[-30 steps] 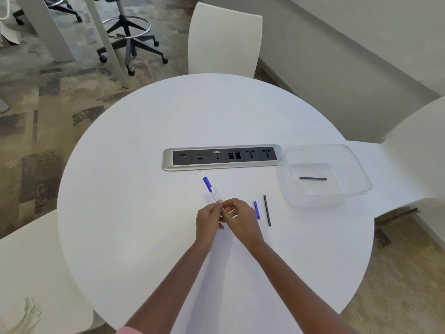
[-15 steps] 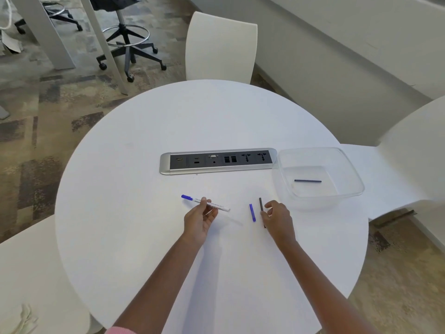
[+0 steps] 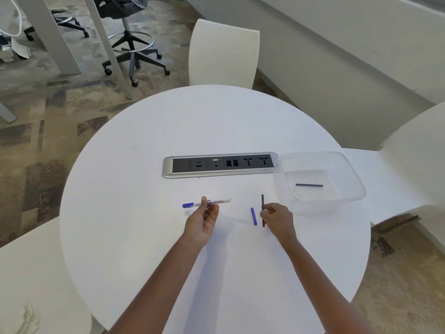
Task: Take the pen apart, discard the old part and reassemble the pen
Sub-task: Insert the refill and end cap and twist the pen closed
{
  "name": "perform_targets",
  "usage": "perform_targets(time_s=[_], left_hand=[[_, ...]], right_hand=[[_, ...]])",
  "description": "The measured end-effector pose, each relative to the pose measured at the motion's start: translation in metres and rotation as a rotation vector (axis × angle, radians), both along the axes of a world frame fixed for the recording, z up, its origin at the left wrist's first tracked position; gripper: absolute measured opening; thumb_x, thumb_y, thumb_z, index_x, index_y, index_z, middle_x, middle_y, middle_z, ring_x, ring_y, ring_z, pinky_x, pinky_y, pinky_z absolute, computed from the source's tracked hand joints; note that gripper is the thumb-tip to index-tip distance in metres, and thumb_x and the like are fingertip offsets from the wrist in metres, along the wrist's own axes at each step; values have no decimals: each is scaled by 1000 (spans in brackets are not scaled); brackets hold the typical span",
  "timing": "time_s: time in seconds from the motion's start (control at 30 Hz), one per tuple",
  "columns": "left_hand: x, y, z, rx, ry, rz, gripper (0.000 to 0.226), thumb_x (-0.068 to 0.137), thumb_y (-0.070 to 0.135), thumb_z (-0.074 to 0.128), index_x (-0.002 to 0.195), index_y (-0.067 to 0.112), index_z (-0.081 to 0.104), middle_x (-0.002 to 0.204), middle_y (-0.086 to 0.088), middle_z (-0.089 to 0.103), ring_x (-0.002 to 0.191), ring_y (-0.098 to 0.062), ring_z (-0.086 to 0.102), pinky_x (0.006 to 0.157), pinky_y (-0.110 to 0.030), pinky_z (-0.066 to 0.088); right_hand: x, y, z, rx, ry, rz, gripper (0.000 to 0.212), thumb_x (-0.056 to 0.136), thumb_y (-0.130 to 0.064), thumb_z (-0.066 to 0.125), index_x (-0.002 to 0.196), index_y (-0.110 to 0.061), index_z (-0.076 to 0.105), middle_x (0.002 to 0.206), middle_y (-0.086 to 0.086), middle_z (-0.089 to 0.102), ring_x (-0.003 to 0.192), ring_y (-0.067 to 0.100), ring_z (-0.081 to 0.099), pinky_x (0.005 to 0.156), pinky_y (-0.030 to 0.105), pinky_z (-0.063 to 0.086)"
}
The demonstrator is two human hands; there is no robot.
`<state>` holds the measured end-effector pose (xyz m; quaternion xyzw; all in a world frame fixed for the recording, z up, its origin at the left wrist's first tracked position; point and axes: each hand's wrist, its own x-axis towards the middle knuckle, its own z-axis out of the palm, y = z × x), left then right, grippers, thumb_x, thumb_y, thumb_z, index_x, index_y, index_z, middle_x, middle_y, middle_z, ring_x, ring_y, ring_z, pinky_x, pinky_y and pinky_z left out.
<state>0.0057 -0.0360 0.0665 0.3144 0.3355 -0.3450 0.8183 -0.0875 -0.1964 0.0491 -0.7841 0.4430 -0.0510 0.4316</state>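
White plastic in the left hand point(image 3: 202, 219): it pinches the pen barrel point(image 3: 212, 203) between thumb and fingertips, palm up, the barrel lying level with its blue cap point(image 3: 187, 205) pointing left and the open end pointing right. Over to the right hand point(image 3: 277, 219), fingers closed lightly on the thin dark refill point(image 3: 262, 201), which points away across the counter point(image 3: 144, 189); whether the refill's near end touches the surface I cannot tell. Just left of that hand, a small blue end piece point(image 3: 253, 216) lies flat on the counter. Beyond the right hand sits a clear plastic tub point(image 3: 346, 165) with another dark refill stick point(image 3: 309, 185) lying across its bottom. Touching the tub's left rim, or very near it, a silver-framed socket strip point(image 3: 220, 164) is set into the round white top. White chairs point(image 3: 222, 54) ring the counter, patchy brown-grey carpet point(image 3: 48, 116) spreads left, and a black rolling stool point(image 3: 131, 42) stands at the back.
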Motion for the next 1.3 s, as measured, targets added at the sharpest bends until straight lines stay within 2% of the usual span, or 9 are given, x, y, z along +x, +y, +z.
perform_targets(time_s=[0.13, 0.23, 0.33, 0.4, 0.53, 0.8, 1.0, 1.17, 1.3], left_hand=[[-3, -1, 3, -23, 22, -1, 17, 89, 10, 58, 75, 2, 58, 44, -6, 64, 39, -12, 64, 42, -22, 56], [-4, -2, 4, -45, 46, 18, 17, 89, 10, 58, 75, 1, 58, 44, -7, 65, 38, -13, 64, 43, -23, 57], [-5, -2, 4, -73, 67, 32, 17, 89, 10, 57, 76, -1, 58, 46, -9, 66, 40, -14, 65, 62, -25, 59], [-6, -2, 4, -86, 78, 45, 17, 89, 10, 57, 78, -2, 58, 47, -11, 67, 41, -16, 65, 64, -28, 58], [-9, -3, 6, -90, 104, 62, 17, 89, 11, 57, 80, -4, 57, 48, -13, 67, 41, -18, 66, 91, -32, 49], [-13, -3, 8, -82, 111, 62, 18, 89, 11, 56, 80, -4, 57, 47, -13, 67, 40, -18, 66, 83, -34, 48], [-13, -4, 7, -93, 114, 76, 17, 89, 10, 57, 81, -5, 57, 48, -14, 67, 42, -19, 66, 86, -35, 48], [-11, -5, 6, -67, 96, 65, 16, 89, 10, 56, 80, -3, 57, 46, -12, 66, 40, -17, 66, 85, -34, 48], [-11, -7, 8, -79, 96, 62, 17, 89, 10, 56, 80, -4, 57, 46, -13, 66, 40, -18, 66, 89, -34, 48]], right_hand=[[6, 14, 32, 244, -332, -43, 14, 84, -1, 53, 94, 1, 64, 70, 0, 63, 63, 12, 64, 64, 16, 54], [8, 28, 53, 283, -532, -28, 10, 86, -1, 54, 85, -7, 62, 70, 2, 63, 57, 2, 65, 60, 12, 55], [10, 38, 66, 249, -634, 3, 19, 87, -1, 53, 79, -18, 59, 75, 2, 64, 62, 1, 67, 61, 12, 55], [10, 42, 70, 215, -645, 33, 21, 88, -2, 54, 79, -21, 58, 76, 0, 65, 65, 3, 68, 64, 13, 56], [9, 47, 71, 199, -639, 58, 19, 88, -3, 53, 81, -20, 57, 78, 2, 66, 74, 14, 69, 69, 18, 57], [6, 47, 72, 127, -635, 108, 22, 88, -4, 54, 80, -25, 56, 77, -3, 66, 70, 2, 69, 67, 14, 55], [3, 49, 70, 89, -635, 156, 26, 87, -1, 54, 81, -26, 56, 80, -7, 64, 75, 7, 69, 70, 19, 57], [4, 47, 72, 77, -611, 215, 29, 86, 0, 54, 81, -28, 56, 84, 1, 65, 82, 20, 69, 73, 27, 57], [6, 48, 70, 106, -610, 185, 26, 87, -1, 53, 80, -26, 56, 84, 4, 66, 77, 11, 69, 70, 21, 57]])
